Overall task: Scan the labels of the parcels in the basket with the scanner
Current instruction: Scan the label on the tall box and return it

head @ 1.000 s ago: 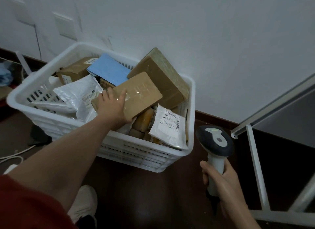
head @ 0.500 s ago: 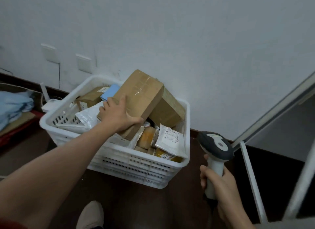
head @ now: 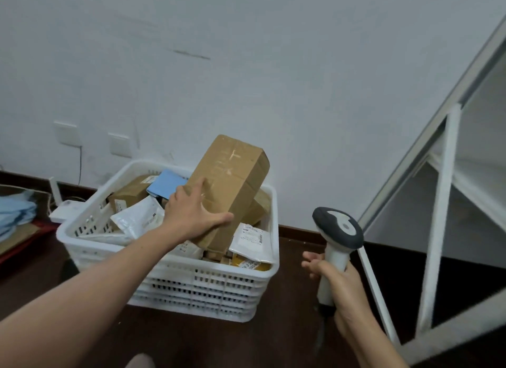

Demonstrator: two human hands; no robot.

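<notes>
A white slatted basket (head: pixel 191 282) stands on the dark floor against the wall, piled with several parcels. My left hand (head: pixel 191 211) grips a long brown cardboard box (head: pixel 232 181) and holds it tilted up on end above the pile; no label shows on its visible faces. My right hand (head: pixel 339 285) holds a grey and white scanner (head: pixel 338 230) by its handle, to the right of the basket, head upright. Inside lie a blue envelope (head: pixel 167 187), a white poly mailer (head: pixel 139 219), another brown box (head: pixel 131 192) and a white labelled bag (head: pixel 252 241).
A white metal shelf frame (head: pixel 440 225) leans at the right. A white router (head: pixel 64 210) and blue cloth (head: pixel 15 217) lie left of the basket. Two wall sockets (head: pixel 93 137) sit above the skirting. My shoe tip (head: pixel 141 361) shows at the bottom.
My left hand has lifted the long brown box from lying flat on the pile to standing steeply on end. The view has pulled back and up. The scanner stays beside the basket.
</notes>
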